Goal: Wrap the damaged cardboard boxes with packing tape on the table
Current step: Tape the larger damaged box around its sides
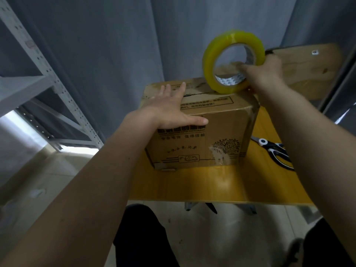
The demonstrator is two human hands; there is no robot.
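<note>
A brown printed cardboard box (215, 135) stands on the yellow wooden table (212, 185). Its top shows a torn seam and its front a scuffed patch. My left hand (171, 108) lies flat on the box's top left, fingers spread and thumb along the front upper edge. My right hand (264, 72) grips a yellowish roll of packing tape (212, 60), fingers through its core. The roll stands upright on the box's far right top edge.
Black-and-white scissors (277, 151) lie on the table right of the box. Behind them at the back right stands another cardboard box (308, 70). A grey metal shelf rack (48, 83) is to the left, a grey curtain behind. My dark-trousered knees are below the table's near edge.
</note>
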